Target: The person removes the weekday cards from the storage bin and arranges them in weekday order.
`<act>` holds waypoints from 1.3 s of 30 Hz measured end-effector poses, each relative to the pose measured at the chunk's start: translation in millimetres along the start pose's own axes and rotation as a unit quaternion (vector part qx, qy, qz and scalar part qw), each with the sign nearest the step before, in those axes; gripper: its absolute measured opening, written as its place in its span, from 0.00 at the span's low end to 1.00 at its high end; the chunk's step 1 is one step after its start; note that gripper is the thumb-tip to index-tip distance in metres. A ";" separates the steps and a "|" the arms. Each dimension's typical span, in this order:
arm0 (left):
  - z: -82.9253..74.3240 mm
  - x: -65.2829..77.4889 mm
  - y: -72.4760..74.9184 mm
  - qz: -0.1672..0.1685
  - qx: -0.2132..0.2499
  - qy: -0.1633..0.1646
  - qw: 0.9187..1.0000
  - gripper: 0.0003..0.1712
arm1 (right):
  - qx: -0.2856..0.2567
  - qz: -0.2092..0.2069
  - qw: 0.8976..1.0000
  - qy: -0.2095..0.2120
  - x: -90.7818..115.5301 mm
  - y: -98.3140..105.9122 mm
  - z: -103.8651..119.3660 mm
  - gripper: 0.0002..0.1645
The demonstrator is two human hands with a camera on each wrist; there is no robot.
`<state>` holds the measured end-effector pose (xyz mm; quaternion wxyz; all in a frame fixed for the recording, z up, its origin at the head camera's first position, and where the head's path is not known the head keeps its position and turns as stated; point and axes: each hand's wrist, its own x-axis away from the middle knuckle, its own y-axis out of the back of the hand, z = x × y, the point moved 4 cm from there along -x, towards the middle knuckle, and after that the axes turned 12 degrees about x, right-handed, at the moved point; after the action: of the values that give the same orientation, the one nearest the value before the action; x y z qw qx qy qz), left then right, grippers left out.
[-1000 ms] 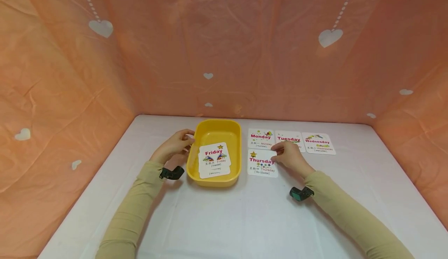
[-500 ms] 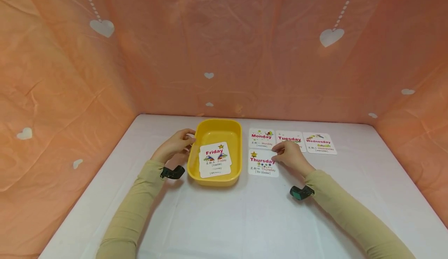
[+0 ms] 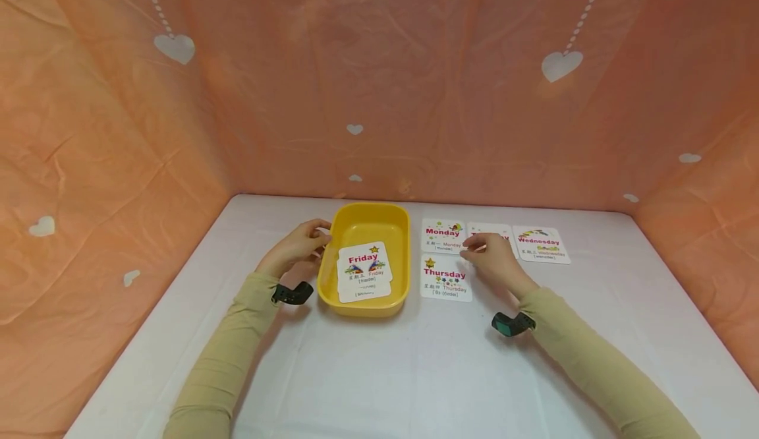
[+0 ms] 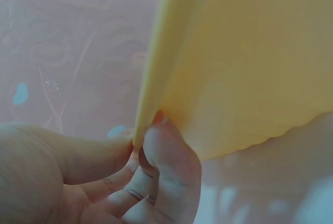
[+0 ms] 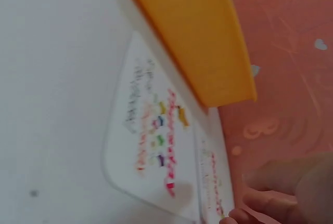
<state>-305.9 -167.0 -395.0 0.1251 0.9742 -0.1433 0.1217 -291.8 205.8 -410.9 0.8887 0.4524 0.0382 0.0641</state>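
My left hand [image 3: 294,248] pinches the left rim of a yellow plastic tray [image 3: 369,218]; in the left wrist view, thumb and forefinger meet on the tray's edge [image 4: 153,68]. Inside the tray lies a Friday card [image 3: 363,261], overlapping another card beneath it. To the tray's right, a Thursday card [image 3: 446,282] is flat on the table below a Monday card [image 3: 443,234]. My right hand [image 3: 497,261] hovers beside the Thursday card's upper right corner, fingers loosely bent with nothing between them. It covers much of the Tuesday card [image 3: 489,229]. A Wednesday card [image 3: 542,245] ends that row.
The cards and tray stand on a white-covered table [image 3: 379,373]. An orange cloth [image 3: 379,83] with white hearts rises behind the table and along both sides.
My right hand has lifted a little off the Thursday card, which stays in place, and covers more of the Tuesday card. The left hand and the tray have not moved.
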 end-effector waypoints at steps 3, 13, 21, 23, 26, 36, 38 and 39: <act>1.0 -0.6 0.5 0.000 -0.002 0.000 1.000 0.23 | -0.002 -0.007 1.000 0.006 -3.0 4.6 5.6 0.16; 1.9 -1.8 0.2 -0.002 0.013 0.000 1.000 0.23 | -0.119 0.047 0.992 0.020 -11.2 12.4 34.2 0.21; 1.2 -0.9 -0.1 -0.002 0.010 -0.004 1.000 0.23 | -0.231 0.111 0.966 0.045 -18.9 13.8 66.5 0.24; 1.4 -1.0 0.0 -0.001 0.008 -0.004 1.000 0.23 | -0.245 0.118 0.961 0.053 -20.8 13.3 74.5 0.24; 1.5 -1.3 0.4 -0.002 0.002 -0.001 1.000 0.23 | -0.260 0.122 0.956 0.061 -22.6 12.7 84.5 0.23; 0.5 -1.9 1.2 -0.012 -0.013 0.017 1.000 0.21 | -0.287 0.145 0.943 0.081 -26.9 3.0 109.7 0.25; 0.5 -2.0 1.2 -0.012 -0.014 0.017 1.000 0.22 | -0.282 0.151 0.944 0.078 -28.3 -1.6 114.2 0.25; 0.7 -2.2 1.2 -0.014 -0.013 0.018 1.000 0.21 | -0.279 0.154 0.945 0.074 -28.8 -4.3 116.4 0.25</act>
<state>-308.2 -167.8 -396.0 0.1420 0.9720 -0.1291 0.1358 -305.3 106.1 -345.6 0.9532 0.1807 0.0143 0.2418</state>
